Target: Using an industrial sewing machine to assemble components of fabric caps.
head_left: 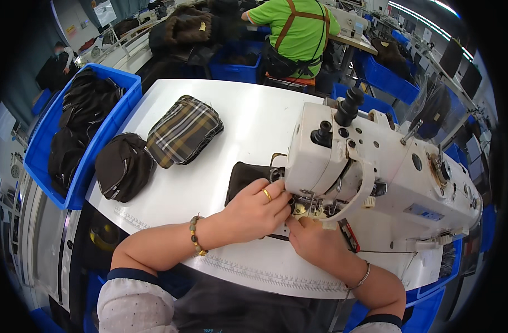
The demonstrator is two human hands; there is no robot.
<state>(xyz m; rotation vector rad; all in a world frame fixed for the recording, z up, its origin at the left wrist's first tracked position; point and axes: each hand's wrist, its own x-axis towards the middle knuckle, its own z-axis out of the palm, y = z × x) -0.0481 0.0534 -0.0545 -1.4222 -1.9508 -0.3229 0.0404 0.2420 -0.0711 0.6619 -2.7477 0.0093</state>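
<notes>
A dark brown fabric piece (245, 176) lies on the white table, its right side under the head of a white sewing machine (387, 166). My left hand (254, 211), with a gold ring and a bead bracelet, is closed on the fabric just left of the presser foot (316, 212). My right hand (318, 241) comes in from the right, its fingers bent together at the fabric's near edge, in front of the foot. Both sets of fingertips nearly meet. They partly hide the fabric and the stitching spot.
A plaid fabric piece (185, 131) and a round dark bundle (123, 166) lie on the table's left. Beside them stands a blue bin (133, 89) of dark pieces. A small red-and-black tool (349, 236) lies by my right wrist. A person in green (298, 33) sits beyond the table.
</notes>
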